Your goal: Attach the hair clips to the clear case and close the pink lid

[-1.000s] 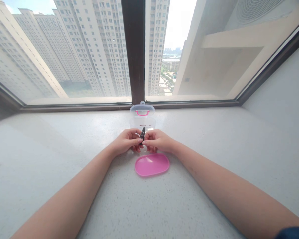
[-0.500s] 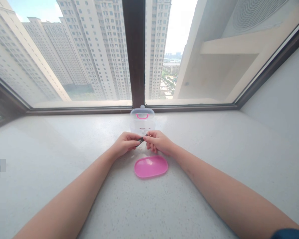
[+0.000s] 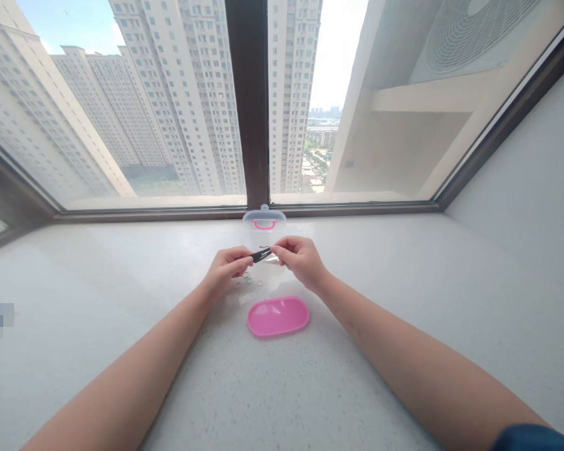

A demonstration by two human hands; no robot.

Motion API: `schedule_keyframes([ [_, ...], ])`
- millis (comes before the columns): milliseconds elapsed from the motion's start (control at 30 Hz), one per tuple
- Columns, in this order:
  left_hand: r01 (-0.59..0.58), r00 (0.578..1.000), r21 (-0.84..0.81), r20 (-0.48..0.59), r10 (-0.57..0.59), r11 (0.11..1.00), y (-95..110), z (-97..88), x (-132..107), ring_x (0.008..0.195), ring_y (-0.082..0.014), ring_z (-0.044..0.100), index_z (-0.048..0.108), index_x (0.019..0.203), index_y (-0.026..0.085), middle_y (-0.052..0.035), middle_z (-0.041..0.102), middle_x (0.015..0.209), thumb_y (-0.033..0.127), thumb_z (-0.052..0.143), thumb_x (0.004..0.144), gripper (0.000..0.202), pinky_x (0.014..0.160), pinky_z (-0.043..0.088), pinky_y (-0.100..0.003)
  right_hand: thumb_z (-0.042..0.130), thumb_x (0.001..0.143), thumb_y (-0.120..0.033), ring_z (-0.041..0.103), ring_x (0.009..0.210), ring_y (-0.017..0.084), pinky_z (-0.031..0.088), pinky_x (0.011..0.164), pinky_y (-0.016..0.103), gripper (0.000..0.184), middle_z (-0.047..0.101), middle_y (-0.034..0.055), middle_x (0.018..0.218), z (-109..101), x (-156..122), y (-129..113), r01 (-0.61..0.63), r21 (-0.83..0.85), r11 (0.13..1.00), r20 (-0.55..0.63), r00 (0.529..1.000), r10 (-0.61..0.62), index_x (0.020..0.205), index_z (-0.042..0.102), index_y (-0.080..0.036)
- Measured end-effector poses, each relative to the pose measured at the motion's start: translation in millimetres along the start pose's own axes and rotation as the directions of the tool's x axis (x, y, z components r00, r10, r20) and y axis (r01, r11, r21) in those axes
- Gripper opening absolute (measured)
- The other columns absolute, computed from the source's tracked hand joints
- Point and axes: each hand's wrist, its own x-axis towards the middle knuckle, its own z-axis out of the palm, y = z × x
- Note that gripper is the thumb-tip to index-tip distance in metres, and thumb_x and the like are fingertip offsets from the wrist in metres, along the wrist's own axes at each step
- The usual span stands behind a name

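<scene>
A slim black hair clip [image 3: 262, 254] is stretched between my two hands above the white sill. My left hand [image 3: 226, 266] pinches its left end between thumb and fingers. At the other end, my right hand [image 3: 301, 258] grips the tip with thumb and forefinger. Several small pale rings [image 3: 260, 283] lie on the surface just below my left hand. Nearer to me is a shallow pink oval tray [image 3: 278, 318]. Behind the hands stands a clear plastic box [image 3: 252, 217] with a pink handle; its lower part is partly hidden.
The white speckled sill [image 3: 282, 388] runs up to a large window with a dark frame [image 3: 248, 106]. A pale wall [image 3: 526, 163] rises on the right. High-rise buildings show through the glass.
My hands have moved slightly apart, so more of the hair clip shows between them. The small rings under my left hand are now uncovered. The view has shifted a little.
</scene>
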Motion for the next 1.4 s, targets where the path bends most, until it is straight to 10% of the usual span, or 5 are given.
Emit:
schedule_keyframes([
  [167, 0.082, 0.990, -0.266, -0.088, -0.109, 0.960, -4.1, -6.6, 4.6, 0.048, -0.0079, 0.044, 0.069, 0.077, 0.010, -0.0031, 0.056, 0.064, 0.029, 0.065, 0.070, 0.021, 0.041, 0.025, -0.020, 0.062, 0.080, -0.032, 0.051, 0.060, 0.014, 0.042, 0.056, 0.028, 0.017, 0.057, 0.0021, 0.067, -10.6, 3.2, 10.4, 0.181, -0.297, 0.938, -0.318, 0.907, -0.276, 0.077, 0.070, -0.017],
  [500, 0.048, 0.983, -0.571, -0.119, -0.140, 0.820, -3.9, -15.7, 7.1, 0.043, -0.0048, 0.037, 0.060, 0.069, 0.014, 0.0027, 0.049, 0.057, 0.019, 0.065, 0.070, 0.008, 0.038, 0.026, -0.017, 0.067, 0.078, -0.030, 0.055, 0.090, 0.019, 0.044, 0.087, 0.037, 0.012, 0.054, 0.0059, 0.091, -11.8, 6.3, 27.3, 0.224, -0.457, 0.861, -0.185, 0.923, -0.338, 0.077, 0.072, -0.019],
  [933, 0.210, 0.974, -0.430, 0.017, -0.224, 0.878, -11.1, -8.3, 6.9, 0.051, -0.0077, 0.048, 0.063, 0.073, 0.012, -0.0002, 0.054, 0.059, 0.019, 0.069, 0.070, 0.010, 0.050, 0.039, -0.021, 0.061, 0.080, -0.031, 0.055, 0.100, 0.022, 0.038, 0.098, 0.041, 0.015, 0.055, 0.0083, 0.100, -16.7, 10.5, 36.4, 0.115, -0.490, 0.864, -0.172, 0.959, -0.224, 0.078, 0.070, -0.019],
  [1400, 0.042, 0.979, -0.285, -0.180, -0.096, 0.958, -9.3, -10.5, 7.2, 0.052, -0.0089, 0.047, 0.063, 0.068, 0.013, -0.0004, 0.057, 0.062, 0.023, 0.069, 0.068, 0.011, 0.053, 0.037, -0.023, 0.065, 0.075, -0.028, 0.053, 0.102, 0.023, 0.044, 0.090, 0.041, 0.023, 0.053, 0.0093, 0.105, -17.0, 6.1, 38.2, 0.145, -0.546, 0.825, -0.133, 0.958, -0.255, 0.096, 0.068, -0.019],
])
